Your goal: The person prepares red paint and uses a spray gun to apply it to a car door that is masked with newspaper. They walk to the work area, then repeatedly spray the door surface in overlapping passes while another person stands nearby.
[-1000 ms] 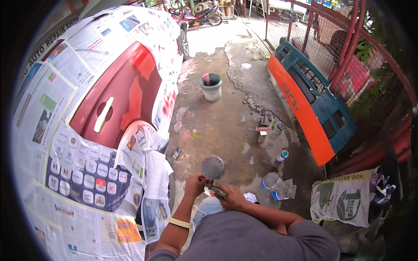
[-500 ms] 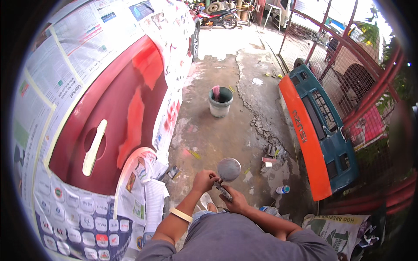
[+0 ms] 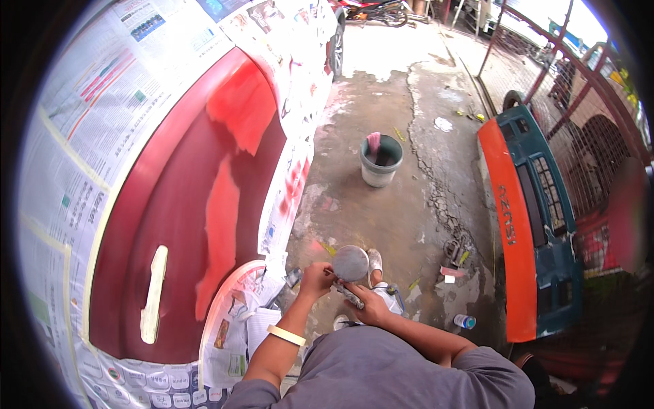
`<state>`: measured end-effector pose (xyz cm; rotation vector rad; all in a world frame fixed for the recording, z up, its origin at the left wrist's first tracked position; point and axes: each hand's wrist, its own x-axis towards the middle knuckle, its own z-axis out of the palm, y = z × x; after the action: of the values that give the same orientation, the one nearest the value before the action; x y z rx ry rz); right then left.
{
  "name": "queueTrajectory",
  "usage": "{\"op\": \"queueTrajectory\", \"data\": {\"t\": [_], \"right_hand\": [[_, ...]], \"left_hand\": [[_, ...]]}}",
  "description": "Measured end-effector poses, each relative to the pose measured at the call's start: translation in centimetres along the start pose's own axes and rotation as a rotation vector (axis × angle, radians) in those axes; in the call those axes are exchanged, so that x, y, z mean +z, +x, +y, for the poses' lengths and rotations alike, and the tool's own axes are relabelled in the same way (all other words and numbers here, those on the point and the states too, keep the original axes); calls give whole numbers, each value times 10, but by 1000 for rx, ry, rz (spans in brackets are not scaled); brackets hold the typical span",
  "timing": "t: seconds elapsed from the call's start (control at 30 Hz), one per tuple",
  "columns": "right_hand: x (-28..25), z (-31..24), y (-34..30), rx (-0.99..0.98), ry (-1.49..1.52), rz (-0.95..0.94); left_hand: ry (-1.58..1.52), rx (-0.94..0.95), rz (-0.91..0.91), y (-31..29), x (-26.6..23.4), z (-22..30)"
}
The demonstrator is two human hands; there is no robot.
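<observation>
My right hand [image 3: 371, 305] is closed round the handle of a paint spray gun [image 3: 350, 294], held in front of my waist. A round grey cup [image 3: 350, 263] tops the gun. My left hand [image 3: 316, 281] is closed, its fingers pinching the gun's side just under the cup; what exactly they grip there is hidden. A roll of masking tape [image 3: 286, 335] circles my left forearm. To my left is a dark red car panel [image 3: 184, 198] with brighter red patches. Its handle [image 3: 154, 294] is covered in pale tape, and newspaper [image 3: 88, 116] masks the surroundings.
Ahead on the wet, cracked concrete stands a bucket [image 3: 380, 163] with a pinkish cloth over its rim. An orange and teal bumper [image 3: 528, 225] lies along the right, by a mesh fence [image 3: 593, 129]. A small can [image 3: 464, 321] lies near my right side.
My view has shifted toward the car panel, so the bucket and bumper appear farther right. A foot now shows beyond the gun. Both hands keep hold of the spray gun.
</observation>
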<state>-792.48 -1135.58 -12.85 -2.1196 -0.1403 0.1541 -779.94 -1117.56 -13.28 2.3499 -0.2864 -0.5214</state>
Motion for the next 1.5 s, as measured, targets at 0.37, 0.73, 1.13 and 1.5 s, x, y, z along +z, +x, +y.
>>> {"op": "queueTrajectory", "data": {"t": [0.37, 0.73, 1.13, 1.5], "right_hand": [[-74, 102, 202, -215, -248, -396], [-123, 103, 285, 90, -176, -352], [-8, 182, 397, 173, -4, -60], [108, 275, 539, 248, 52, 7]], "left_hand": [[-21, -88, 187, 204, 1, 23], [138, -33, 83, 294, 2, -22], [-485, -463, 423, 324, 23, -75], [-693, -977, 194, 77, 206, -159]]}}
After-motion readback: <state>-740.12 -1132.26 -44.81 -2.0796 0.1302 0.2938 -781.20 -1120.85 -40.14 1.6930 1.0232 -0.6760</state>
